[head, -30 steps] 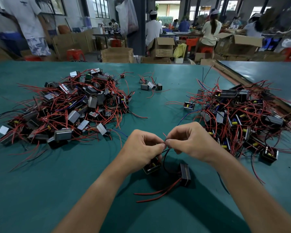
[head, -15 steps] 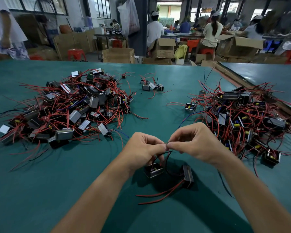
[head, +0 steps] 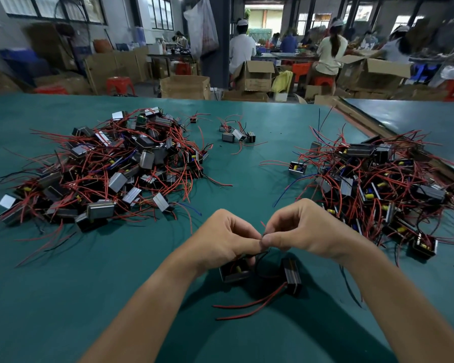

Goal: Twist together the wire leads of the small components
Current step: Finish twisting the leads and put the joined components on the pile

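Note:
Two small black box-shaped components lie on the green table just below my hands: one [head: 235, 271] partly under my left hand, the other [head: 292, 276] to its right with two red leads [head: 249, 307] trailing toward me. Thin dark leads rise from them to my fingertips. My left hand [head: 224, 241] and my right hand [head: 303, 227] meet fingertip to fingertip and pinch the wire leads [head: 263, 235] between thumbs and forefingers. A short red wire end pokes up above the pinch.
A big heap of components with red wires [head: 102, 169] covers the table's left side, another heap [head: 372, 187] the right. A few loose components [head: 237, 133] lie farther back in the middle. The table's right edge [head: 393, 137] runs diagonally. People and cardboard boxes are beyond the table.
My hands stay joined at the same spot; the fingers have shifted slightly around the pinched leads. The left component has moved a little under my left hand.

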A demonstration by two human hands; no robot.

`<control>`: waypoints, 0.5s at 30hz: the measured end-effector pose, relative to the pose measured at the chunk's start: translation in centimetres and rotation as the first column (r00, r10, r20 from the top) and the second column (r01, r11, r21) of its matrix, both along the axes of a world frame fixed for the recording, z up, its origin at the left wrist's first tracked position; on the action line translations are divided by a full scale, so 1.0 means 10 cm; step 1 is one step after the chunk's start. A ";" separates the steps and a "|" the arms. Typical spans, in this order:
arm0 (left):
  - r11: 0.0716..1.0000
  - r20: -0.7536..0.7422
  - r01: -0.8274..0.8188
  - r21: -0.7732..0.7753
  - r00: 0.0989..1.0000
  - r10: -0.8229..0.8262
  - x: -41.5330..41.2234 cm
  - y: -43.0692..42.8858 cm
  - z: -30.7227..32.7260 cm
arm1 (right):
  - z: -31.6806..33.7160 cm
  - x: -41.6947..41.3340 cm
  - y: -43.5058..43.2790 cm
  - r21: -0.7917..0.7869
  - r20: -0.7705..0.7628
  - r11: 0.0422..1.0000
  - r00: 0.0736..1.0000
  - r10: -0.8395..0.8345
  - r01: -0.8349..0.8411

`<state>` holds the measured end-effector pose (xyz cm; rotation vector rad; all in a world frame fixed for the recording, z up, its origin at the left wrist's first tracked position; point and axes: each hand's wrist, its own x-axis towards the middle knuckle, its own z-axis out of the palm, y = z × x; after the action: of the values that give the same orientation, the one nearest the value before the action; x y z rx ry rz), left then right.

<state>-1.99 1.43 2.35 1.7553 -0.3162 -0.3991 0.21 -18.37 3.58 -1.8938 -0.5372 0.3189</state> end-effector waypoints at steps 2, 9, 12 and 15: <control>1.000 0.022 0.030 0.003 0.999 -0.030 0.00 0.00 -0.02 | 0.01 -0.01 -0.01 -0.023 -0.023 1.000 1.000 0.014 -0.015; 1.000 0.104 -0.021 0.002 0.994 0.021 -0.02 -0.04 -0.03 | 0.04 -0.04 0.02 0.008 -0.148 0.996 0.985 -0.092 0.094; 0.997 0.086 -0.069 -0.024 0.994 0.071 0.00 -0.03 -0.02 | 0.02 -0.04 0.10 0.087 0.038 0.984 0.986 -0.161 0.157; 0.996 0.048 -0.069 -0.051 0.996 0.072 -0.01 -0.04 0.01 | 0.01 -0.04 0.10 0.055 0.122 0.991 0.984 -0.128 0.122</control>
<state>-2.09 0.99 2.47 1.7250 -0.2960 -0.2950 -0.16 -17.35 3.72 -1.9000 -0.5020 0.1046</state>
